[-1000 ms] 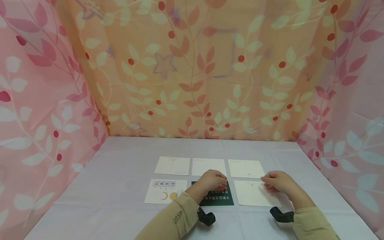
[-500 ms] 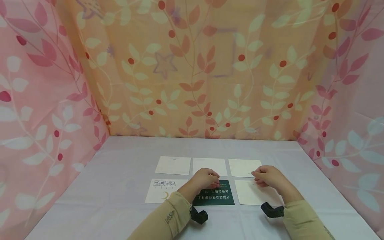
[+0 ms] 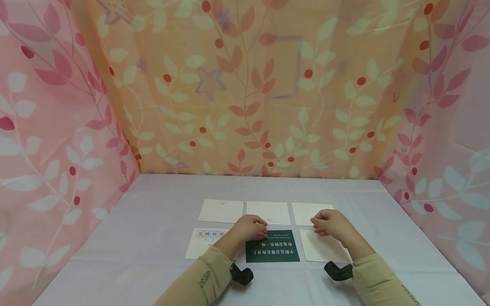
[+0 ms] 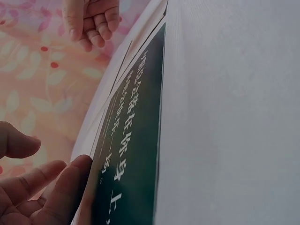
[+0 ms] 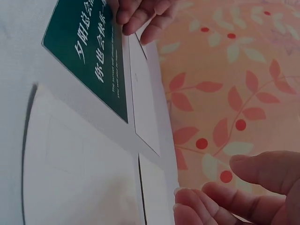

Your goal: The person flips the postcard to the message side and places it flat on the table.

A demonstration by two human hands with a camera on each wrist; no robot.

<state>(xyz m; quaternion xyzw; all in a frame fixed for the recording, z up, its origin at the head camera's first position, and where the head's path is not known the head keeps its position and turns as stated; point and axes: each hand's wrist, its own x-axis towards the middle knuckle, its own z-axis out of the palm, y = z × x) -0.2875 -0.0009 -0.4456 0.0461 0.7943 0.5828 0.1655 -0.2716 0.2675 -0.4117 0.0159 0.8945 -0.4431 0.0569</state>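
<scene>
A dark green card (image 3: 272, 250) with white writing lies in the middle of the front row. My left hand (image 3: 246, 230) is over its upper left corner, fingers loosely bent and empty. In the left wrist view the thumb (image 4: 21, 143) stands apart from the fingers, whose tips are close to the card's edge; touching or not, I cannot tell. My right hand (image 3: 334, 229) hovers over the blank cream card (image 3: 319, 251) at front right and the cream card (image 3: 302, 213) behind it. The right wrist view shows its thumb (image 5: 267, 168) and fingers apart, with nothing between them.
A white card (image 3: 195, 244) with a printed moon lies at front left, partly behind the left arm. Two pale cards, one far left (image 3: 220, 212) and one far middle (image 3: 277, 210), lie behind. White cloth (image 3: 153, 238) covers the table; patterned curtains (image 3: 245, 85) enclose it.
Both hands have moved left above the cards. More of the green card shows now, while the left arm covers more of the moon card. No card has visibly shifted.
</scene>
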